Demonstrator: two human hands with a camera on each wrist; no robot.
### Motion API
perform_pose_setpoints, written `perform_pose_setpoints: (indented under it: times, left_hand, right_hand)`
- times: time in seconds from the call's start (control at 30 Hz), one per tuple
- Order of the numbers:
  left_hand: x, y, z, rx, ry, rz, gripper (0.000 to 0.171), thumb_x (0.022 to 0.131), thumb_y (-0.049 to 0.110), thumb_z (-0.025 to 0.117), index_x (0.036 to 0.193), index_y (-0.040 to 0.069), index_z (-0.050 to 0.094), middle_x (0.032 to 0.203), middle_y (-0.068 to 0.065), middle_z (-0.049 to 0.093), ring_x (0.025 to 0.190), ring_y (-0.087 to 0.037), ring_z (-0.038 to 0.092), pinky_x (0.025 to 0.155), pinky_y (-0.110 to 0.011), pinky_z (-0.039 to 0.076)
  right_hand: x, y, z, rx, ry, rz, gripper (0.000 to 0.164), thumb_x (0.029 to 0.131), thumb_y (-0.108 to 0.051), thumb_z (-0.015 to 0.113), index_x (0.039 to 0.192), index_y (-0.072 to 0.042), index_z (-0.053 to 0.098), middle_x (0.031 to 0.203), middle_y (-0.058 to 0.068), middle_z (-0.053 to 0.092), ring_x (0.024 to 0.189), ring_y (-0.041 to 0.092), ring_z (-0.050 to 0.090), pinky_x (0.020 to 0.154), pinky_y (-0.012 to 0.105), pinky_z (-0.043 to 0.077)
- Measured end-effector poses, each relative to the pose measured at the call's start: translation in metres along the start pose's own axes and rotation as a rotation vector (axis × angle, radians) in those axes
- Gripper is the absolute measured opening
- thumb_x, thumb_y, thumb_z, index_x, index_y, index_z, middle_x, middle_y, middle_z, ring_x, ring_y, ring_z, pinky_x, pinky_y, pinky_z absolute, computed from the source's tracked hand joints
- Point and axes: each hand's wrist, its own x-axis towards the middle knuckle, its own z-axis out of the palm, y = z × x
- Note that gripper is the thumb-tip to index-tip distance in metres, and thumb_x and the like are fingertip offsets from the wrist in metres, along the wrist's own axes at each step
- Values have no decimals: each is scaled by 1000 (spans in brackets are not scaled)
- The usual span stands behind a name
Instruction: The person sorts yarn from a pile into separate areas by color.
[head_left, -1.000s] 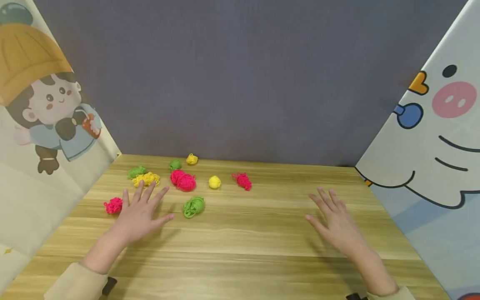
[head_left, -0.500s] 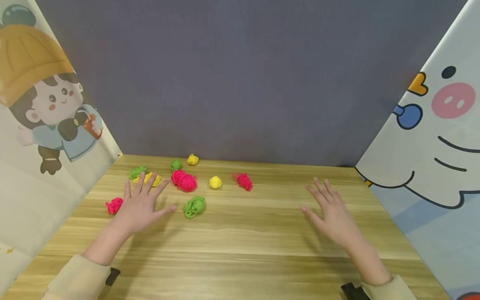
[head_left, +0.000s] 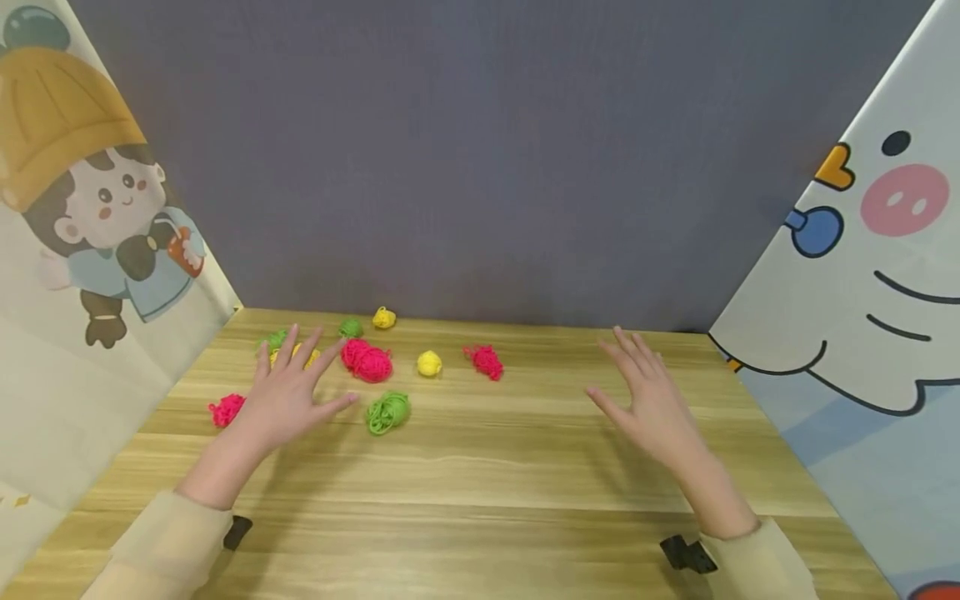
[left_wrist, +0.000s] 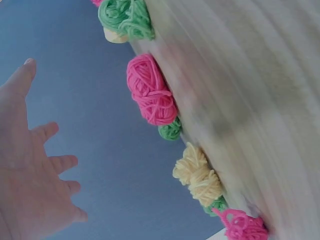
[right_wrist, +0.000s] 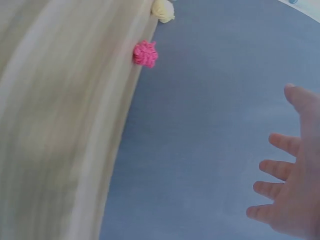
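Note:
My left hand [head_left: 288, 404] hovers over the left part of the table with its fingers spread, holding nothing. Partly hidden behind its fingers are a yellow yarn bundle [left_wrist: 197, 175] and a green one [head_left: 276, 339]. A pink yarn bundle [head_left: 227, 410] lies left of the wrist. To the hand's right are a green yarn ball [head_left: 388, 412] and a larger pink yarn bundle [head_left: 367, 361]. Over on the right side, my right hand [head_left: 654, 408] is held above the wood, fingers extended and nothing in it. Nearest to it lies a small pink yarn bundle [head_left: 486, 362].
A small yellow yarn ball [head_left: 429, 363] sits mid-table. Farther back are another yellow ball [head_left: 384, 317] and a small green ball [head_left: 350, 328]. A grey-blue panel [head_left: 480, 167] rises behind the wooden table [head_left: 480, 483], with printed panels at both sides.
Both hands have moved forward, away from the body. The right hand has also shifted left, and the left hand slightly right. The yarn has stayed in place.

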Motion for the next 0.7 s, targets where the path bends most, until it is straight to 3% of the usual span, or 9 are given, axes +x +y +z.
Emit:
perform_pose_setpoints:
  times: [0.3, 0.7]
  left_hand:
    - [16, 2, -5, 9, 31, 71, 83, 84, 64, 54, 149, 19, 28, 156, -19, 17, 144, -38, -4, 111, -61, -10]
    - [36, -4, 7, 9, 99, 123, 84, 81, 55, 66, 146, 14, 34, 154, -17, 23, 143, -39, 11, 114, -59, 9]
  right_hand:
    - [23, -7, -2, 43, 61, -41, 71, 87, -42, 65, 146, -19, 34, 152, 13, 31, 140, 36, 25, 111, 61, 19]
    - [42, -24, 21, 163, 144, -68, 69, 83, -28, 72, 143, -15, 40, 148, 12, 38, 136, 33, 34, 108, 57, 30]
